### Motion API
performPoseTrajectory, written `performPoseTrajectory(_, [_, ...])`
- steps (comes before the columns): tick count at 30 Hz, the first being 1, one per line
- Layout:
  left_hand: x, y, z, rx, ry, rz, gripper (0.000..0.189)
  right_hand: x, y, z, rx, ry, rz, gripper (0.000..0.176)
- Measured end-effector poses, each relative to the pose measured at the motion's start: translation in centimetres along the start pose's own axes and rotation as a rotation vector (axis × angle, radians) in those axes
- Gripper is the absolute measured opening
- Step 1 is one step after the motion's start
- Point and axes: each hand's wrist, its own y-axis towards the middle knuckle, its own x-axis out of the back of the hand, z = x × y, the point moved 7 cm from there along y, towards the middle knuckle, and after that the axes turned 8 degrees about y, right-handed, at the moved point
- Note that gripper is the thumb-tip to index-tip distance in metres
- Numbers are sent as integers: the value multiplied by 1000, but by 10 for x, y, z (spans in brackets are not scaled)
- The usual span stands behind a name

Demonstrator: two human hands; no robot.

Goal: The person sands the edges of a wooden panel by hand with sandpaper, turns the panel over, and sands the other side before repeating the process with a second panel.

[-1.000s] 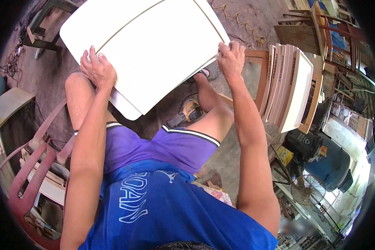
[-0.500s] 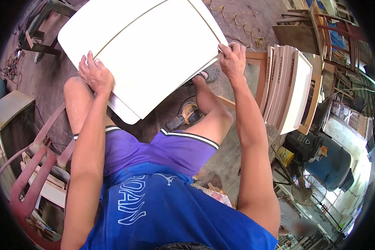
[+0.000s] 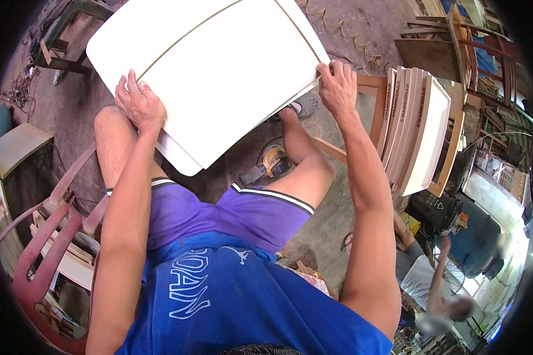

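Observation:
A large white panel (image 3: 237, 77) with two dark curved groove lines lies tilted across my knees. Beneath its near edge shows the rim of a second white board (image 3: 180, 157). My left hand (image 3: 141, 103) is at the left edge, fingers pointing up over the rim by the end of one groove; its thumb lies near the fingers. At the right corner, my right hand (image 3: 337, 86) has its fingers bent over the edge, by the end of the other groove. The undersides of both hands are hidden.
A yellow-and-black power tool (image 3: 272, 163) sits on the floor between my legs. To the right, several white drawer-like pieces (image 3: 420, 127) stand stacked on a wooden frame. A red-brown chair (image 3: 41, 254) is at left. A co-worker (image 3: 426, 278) bends at lower right, near a fan.
The co-worker at lower right has come further into view, with an arm raised. Both my hands keep their places on the panel; the whole view has shifted slightly.

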Motion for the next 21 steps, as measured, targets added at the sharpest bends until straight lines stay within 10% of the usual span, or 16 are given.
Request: performPoseTrajectory(21, [4,-2,-1,-98,19,-135,48,3,-9,1,-36,258,13,30])
